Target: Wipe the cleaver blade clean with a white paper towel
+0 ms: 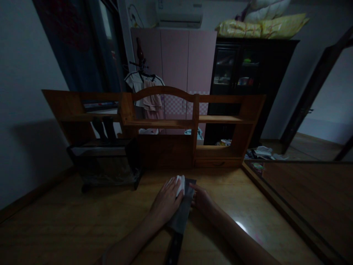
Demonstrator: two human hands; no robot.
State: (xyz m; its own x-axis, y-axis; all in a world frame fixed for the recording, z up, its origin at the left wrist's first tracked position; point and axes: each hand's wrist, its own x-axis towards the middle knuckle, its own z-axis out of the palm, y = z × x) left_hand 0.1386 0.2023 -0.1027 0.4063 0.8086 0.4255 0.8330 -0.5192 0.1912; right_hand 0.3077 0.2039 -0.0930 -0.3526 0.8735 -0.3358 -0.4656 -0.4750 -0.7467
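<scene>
A broad cleaver (182, 215) lies flat on the wooden desk (82, 221), blade away from me, dark handle (173, 250) toward me. My left hand (165, 200) presses a small white cloth (180, 184) onto the far end of the blade, fingers closed over the cloth. My right hand (202, 198) rests against the blade's right edge, fingers curled on it, steadying the knife. The room is dim.
A wooden desktop shelf unit (165, 121) stands along the desk's back. A dark wire-and-plastic rack (104, 162) with knife handles sits at the left. A raised wooden surface (303, 198) borders the desk on the right. Wardrobes stand behind.
</scene>
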